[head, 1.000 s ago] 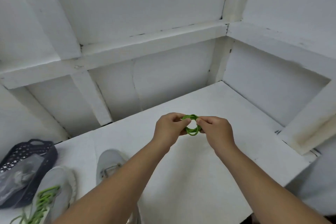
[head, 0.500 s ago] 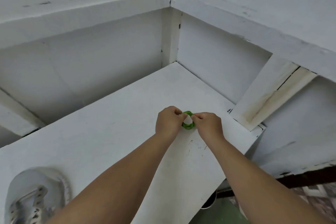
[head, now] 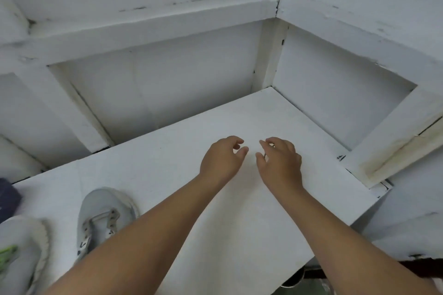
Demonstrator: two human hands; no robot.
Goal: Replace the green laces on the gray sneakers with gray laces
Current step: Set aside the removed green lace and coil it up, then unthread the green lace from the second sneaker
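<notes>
Hovering side by side over the white tabletop (head: 167,175), your two hands sit near its far right part. Left hand (head: 221,160): fingers loosely curled, thumb and forefinger apart, nothing between them. Right hand (head: 280,163): same posture, fingers relaxed and slightly bent, nothing held. A narrow strip of bare tabletop shows between the two hands; they do not touch each other. Whether the fingertips rest on the surface or float just above it cannot be told from this view.

Sneakers: one gray sneaker (head: 103,218) lies on the tabletop at lower left, toe pointing away from you, its eyelet rows bare and tongue exposed, no lace threaded through. Your left forearm crosses over its heel end. A second gray sneaker (head: 21,249) sits at the far left edge of view, partly cut off; a green lace (head: 7,255) shows on it, so that one is still laced green. The two sneakers lie near each other, not touching.

A dark blue object (head: 7,196) pokes in at the left edge just beyond the second sneaker; too little shows to say what it is.

White panelled walls (head: 167,93) with raised framing close in the tabletop at back and right, meeting in a corner beyond your hands.
</notes>
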